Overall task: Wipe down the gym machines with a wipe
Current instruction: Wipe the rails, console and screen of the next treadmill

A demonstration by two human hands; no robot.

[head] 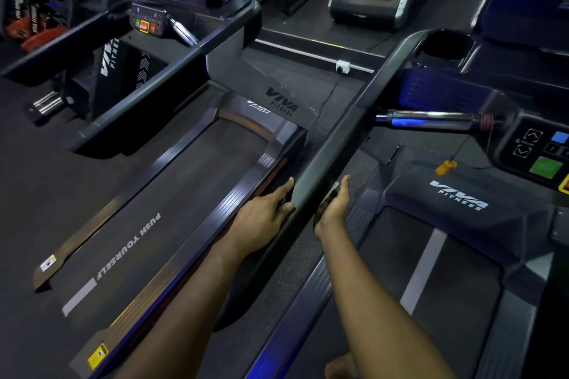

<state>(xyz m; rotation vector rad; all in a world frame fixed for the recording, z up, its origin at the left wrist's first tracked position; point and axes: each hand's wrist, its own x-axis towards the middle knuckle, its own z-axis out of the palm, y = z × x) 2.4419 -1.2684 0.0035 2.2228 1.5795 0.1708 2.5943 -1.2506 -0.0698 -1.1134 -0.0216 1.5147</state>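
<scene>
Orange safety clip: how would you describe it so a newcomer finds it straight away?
Find the right treadmill, whose handrail runs between the left hand and right hand. Under its chrome grip bar, beside the button panel, a thin cord drops to the clip. It alone is orange and dangling; nearby colours are flat buttons.

Dark wipe [327, 197] lies flat against the treadmill's grey handrail [338, 138].

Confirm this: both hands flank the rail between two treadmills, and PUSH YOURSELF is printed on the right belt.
Wrong belt. The head view shows PUSH YOURSELF on the left belt, not the right. The left hand and right hand do flank the rail.
</scene>
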